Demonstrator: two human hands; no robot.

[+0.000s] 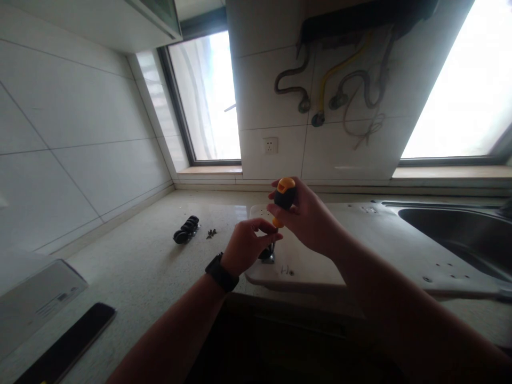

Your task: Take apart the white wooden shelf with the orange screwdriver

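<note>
My right hand (pixel 310 216) is closed around the black and orange handle of a screwdriver (pixel 285 193), held upright with its tip pointing down. My left hand (pixel 247 245), with a black watch on the wrist, pinches the shaft low down, just above a small caster wheel with a metal bracket (pixel 267 255). That wheel sits on a white board (pixel 296 266) lying on the counter. The screwdriver's tip is hidden behind my left fingers.
Further left on the speckled countertop (pixel 152 266) lie a few black caster wheels (pixel 186 230) and a small pile of screws (pixel 211 233). A steel sink (pixel 460 234) is at the right. A dark phone (pixel 68 344) and a white box (pixel 36 298) lie at the near left.
</note>
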